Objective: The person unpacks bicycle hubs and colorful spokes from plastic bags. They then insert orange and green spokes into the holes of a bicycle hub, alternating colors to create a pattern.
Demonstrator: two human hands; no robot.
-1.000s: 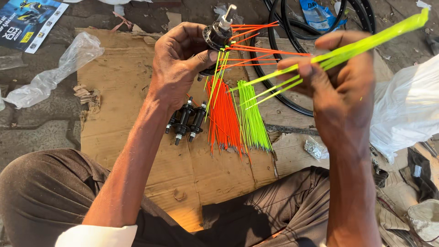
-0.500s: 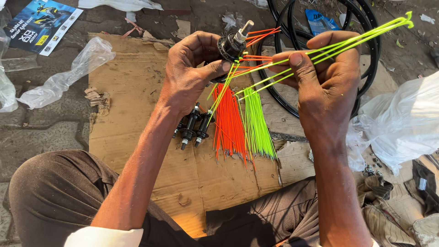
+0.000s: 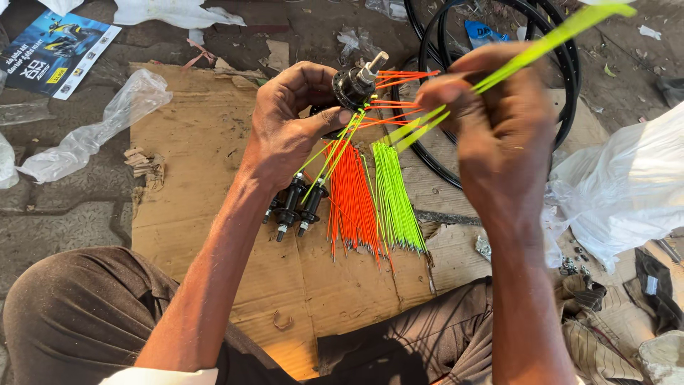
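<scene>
Lacing barely begun: left hand (image 3: 292, 135) grips hub (image 3: 354, 87) with few spokes in, right hand (image 3: 499, 128) pinching green spokes (image 3: 548, 43), loose piles (image 3: 370, 199) remain.

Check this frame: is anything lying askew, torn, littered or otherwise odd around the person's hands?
Litter stands out: crumpled clear plastic bags and a printed leaflet lie on the ground beside the torn cardboard sheet. The orange spokes and green spokes lie in tidy fans; the left hand holds a black hub.
</scene>
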